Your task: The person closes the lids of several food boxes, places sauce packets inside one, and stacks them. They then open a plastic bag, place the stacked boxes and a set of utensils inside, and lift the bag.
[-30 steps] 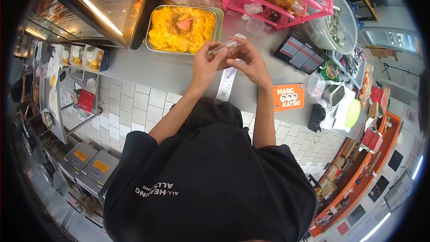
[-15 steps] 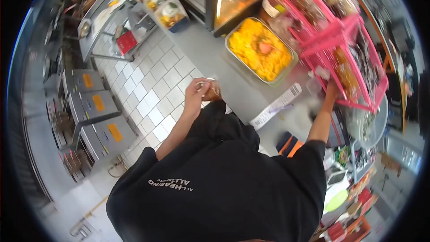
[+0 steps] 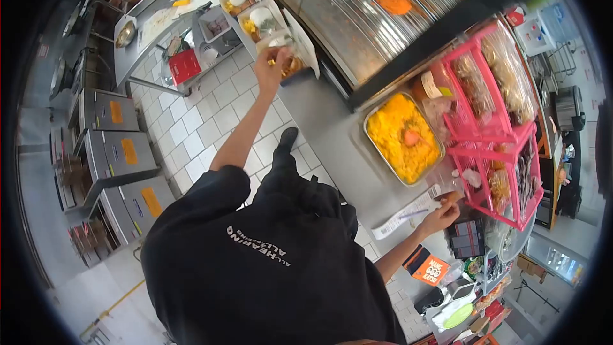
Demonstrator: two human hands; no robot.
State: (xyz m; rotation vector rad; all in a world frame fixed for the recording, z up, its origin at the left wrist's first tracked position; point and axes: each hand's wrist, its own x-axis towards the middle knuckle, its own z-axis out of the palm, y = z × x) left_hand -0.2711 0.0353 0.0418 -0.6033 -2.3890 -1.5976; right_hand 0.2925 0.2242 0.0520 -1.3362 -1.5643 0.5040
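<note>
My left hand point(image 3: 269, 71) is closed in a pinch over the near end of the row of white meal boxes point(image 3: 306, 43). A small bag of brown sauce point(image 3: 293, 66) shows at its fingertips, overlapping the yellow and brown food in the nearest box. My right hand point(image 3: 439, 216) has its fingers curled together above the counter, just in front of the pink basket point(image 3: 480, 199). What those fingers hold, I cannot tell. Close by lies a long white printed packet point(image 3: 403, 212) with a thin purple item on it. A metal tray of yellow scrambled egg point(image 3: 403, 140) stands between my hands.
A glass food warmer point(image 3: 319, 32) with fried pieces on racks borders the counter point(image 3: 341, 147). Behind the egg tray stands a labelled jar point(image 3: 434, 86). Pink baskets hold bagged food. An orange and black box point(image 3: 429, 269) sits right of my body. Steel drawers point(image 3: 121, 156) line the left.
My left hand has moved forward from in front of my body to the meal boxes, with the sauce bag. My right hand has drawn back from the pink basket toward me.
</note>
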